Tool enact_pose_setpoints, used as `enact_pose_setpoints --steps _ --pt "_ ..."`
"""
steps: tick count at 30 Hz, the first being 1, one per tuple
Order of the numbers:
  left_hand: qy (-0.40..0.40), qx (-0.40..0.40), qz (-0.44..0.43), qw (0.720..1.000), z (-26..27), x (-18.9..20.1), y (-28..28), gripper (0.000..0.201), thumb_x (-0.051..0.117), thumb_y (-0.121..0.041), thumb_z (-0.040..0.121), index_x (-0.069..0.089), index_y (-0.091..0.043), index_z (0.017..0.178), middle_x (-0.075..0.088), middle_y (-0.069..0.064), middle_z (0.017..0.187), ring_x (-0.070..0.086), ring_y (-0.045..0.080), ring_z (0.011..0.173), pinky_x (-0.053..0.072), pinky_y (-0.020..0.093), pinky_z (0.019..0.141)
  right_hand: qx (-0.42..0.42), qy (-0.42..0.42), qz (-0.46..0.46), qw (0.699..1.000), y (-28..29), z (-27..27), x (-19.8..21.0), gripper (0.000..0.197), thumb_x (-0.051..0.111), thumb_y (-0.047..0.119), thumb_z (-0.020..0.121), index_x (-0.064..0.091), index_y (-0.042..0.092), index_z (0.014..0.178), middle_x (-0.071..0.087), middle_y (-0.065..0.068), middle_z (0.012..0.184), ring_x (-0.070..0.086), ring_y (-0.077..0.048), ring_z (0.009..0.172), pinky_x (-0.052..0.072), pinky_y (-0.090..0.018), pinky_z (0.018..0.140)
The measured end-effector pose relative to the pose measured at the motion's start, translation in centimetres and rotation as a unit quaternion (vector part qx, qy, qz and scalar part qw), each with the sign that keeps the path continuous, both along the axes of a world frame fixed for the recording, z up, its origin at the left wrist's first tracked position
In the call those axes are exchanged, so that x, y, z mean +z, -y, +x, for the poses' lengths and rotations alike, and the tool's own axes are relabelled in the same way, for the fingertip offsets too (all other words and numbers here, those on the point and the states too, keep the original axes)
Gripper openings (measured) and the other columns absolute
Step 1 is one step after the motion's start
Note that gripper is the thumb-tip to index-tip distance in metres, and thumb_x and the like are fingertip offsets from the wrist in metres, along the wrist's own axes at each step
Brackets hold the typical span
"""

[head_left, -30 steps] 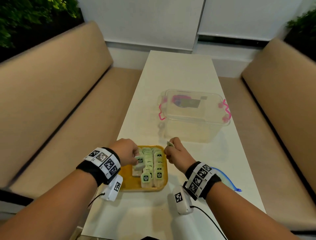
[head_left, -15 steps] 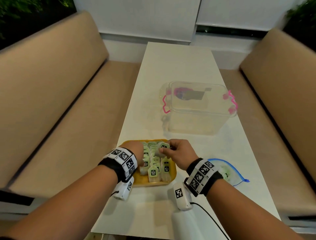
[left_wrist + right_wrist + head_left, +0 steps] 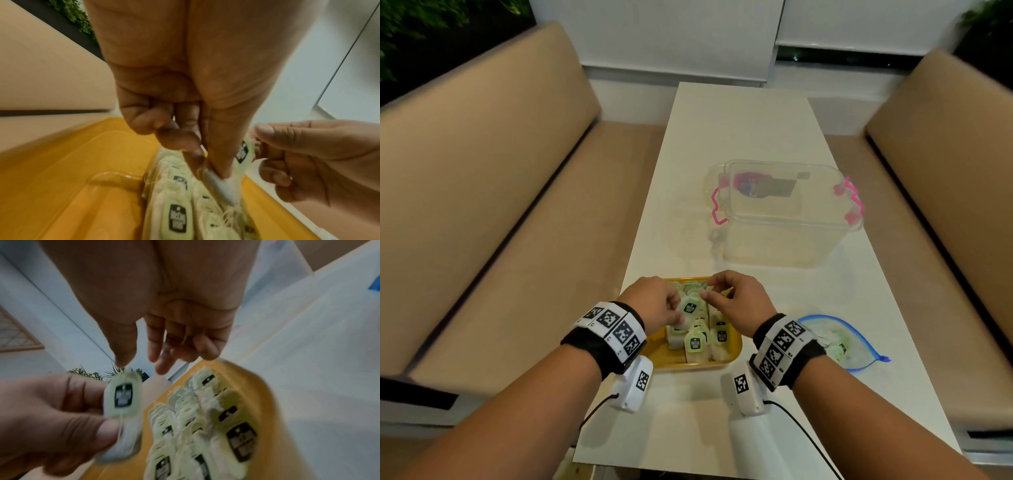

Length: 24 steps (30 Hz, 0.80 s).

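The left fingers (image 3: 177, 140) pinch a tea bag (image 3: 690, 308) over the tray (image 3: 664, 358), right fingers (image 3: 154, 345) spread; its string (image 3: 121, 423) could drag other bags (image 3: 695, 342) out.

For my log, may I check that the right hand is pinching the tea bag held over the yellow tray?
Not quite: it is the left hand that pinches the tea bag over the yellow tray. The right wrist view shows this. There the right hand holds nothing, and its fingers hang loose just above the bag.
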State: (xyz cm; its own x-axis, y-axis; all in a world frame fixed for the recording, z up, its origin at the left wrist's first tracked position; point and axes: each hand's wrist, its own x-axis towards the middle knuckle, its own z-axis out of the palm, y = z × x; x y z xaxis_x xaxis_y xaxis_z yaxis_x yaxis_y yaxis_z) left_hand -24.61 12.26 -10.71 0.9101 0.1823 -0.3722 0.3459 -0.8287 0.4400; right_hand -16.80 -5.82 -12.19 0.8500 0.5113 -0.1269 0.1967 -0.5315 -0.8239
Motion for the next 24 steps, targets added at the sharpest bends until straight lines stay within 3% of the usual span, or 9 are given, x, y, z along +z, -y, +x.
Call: enact_pose_setpoints --steps 2,5,8,11,13,16,20,24 --pt "-0.061 -0.003 0.037 0.997 -0.3 -1.1 -0.1 0.022 0.079 -0.035 0.077 0.065 -0.019 0.074 0.06 -0.006 0.072 0.058 0.016 0.071 0.049 0.028 0.067 -0.022 0.038 -0.054 0.998 0.5 0.5 -0.2 0.026 0.072 0.036 0.084 0.064 0.023 0.105 0.063 0.005 0.093 0.056 -0.009 0.075 0.043 -0.024 0.072" --pt "-0.127 0.004 0.085 0.988 -0.3 -2.5 0.2 0.025 0.079 -0.041 0.077 0.064 -0.021 0.077 0.062 -0.003 0.073 0.062 0.018 0.072 0.052 0.028 0.067 -0.042 0.029 -0.127 0.991 1.1 1.2 -0.8 0.037 0.067 0.033 0.087 0.055 0.02 0.119 0.057 -0.002 0.107 0.055 -0.015 0.089 0.041 -0.025 0.077" --pt "-0.18 -0.011 0.126 0.975 0.4 -3.6 0.6 0.039 0.076 -0.05 0.077 0.068 -0.017 0.096 0.07 0.002 0.092 0.068 0.022 0.088 0.057 0.034 0.08 -0.034 -0.022 -0.162 0.986 1.1 1.1 -1.7 0.04 0.058 0.025 0.09 0.047 0.017 0.128 0.061 -0.004 0.103 0.059 -0.019 0.087 0.047 -0.03 0.076" --pt "-0.188 -0.015 0.161 0.969 1.0 -4.9 0.7 0.065 0.071 -0.068 0.066 0.066 -0.018 0.108 0.07 0.002 0.097 0.068 0.023 0.088 0.057 0.037 0.08 -0.027 -0.046 -0.172 0.984 1.1 0.7 -2.1 0.035 0.05 0.023 0.093 0.047 0.018 0.127 0.065 -0.004 0.097 0.064 -0.021 0.084 0.054 -0.034 0.074" --pt "-0.201 -0.031 0.19 0.96 1.0 -5.3 1.1 0.064 0.071 -0.065 0.067 0.065 -0.018 0.111 0.07 0.001 0.102 0.068 0.022 0.091 0.057 0.037 0.081 -0.026 -0.054 -0.166 0.984 1.2 0.6 -2.0 0.033 0.049 0.024 0.095 0.047 0.019 0.127 0.064 -0.002 0.097 0.064 -0.022 0.086 0.055 -0.036 0.076" --pt "-0.215 -0.047 0.201 0.955 0.6 -4.9 1.5 0.047 0.073 -0.054 0.076 0.067 -0.019 0.107 0.069 -0.001 0.111 0.067 0.018 0.098 0.055 0.031 0.083 -0.02 -0.062 -0.154 0.986 1.4 0.5 -1.8 0.033 0.048 0.025 0.097 0.046 0.018 0.129 0.059 0.002 0.093 0.063 -0.021 0.089 0.054 -0.036 0.079" --pt "-0.237 -0.015 0.163 0.958 0.8 -3.8 2.0 0.051 0.08 -0.057 0.068 0.066 -0.016 0.094 0.068 -0.001 0.085 0.066 0.019 0.079 0.055 0.029 0.07 -0.013 -0.066 -0.145 0.987 1.5 0.4 -1.7 0.034 0.048 0.025 0.097 0.046 0.018 0.131 0.058 0.002 0.094 0.063 -0.022 0.092 0.055 -0.039 0.084" --pt "-0.246 -0.052 0.215 0.944 1.0 -6.9 1.7 0.057 0.071 -0.07 0.058 0.063 -0.021 0.086 0.068 0.002 0.085 0.066 0.025 0.073 0.059 0.042 0.069 -0.009 -0.069 -0.141 0.988 1.5 0.3 -1.6 0.033 0.046 0.023 0.098 0.045 0.018 0.13 0.058 0.002 0.094 0.062 -0.022 0.09 0.055 -0.039 0.083"
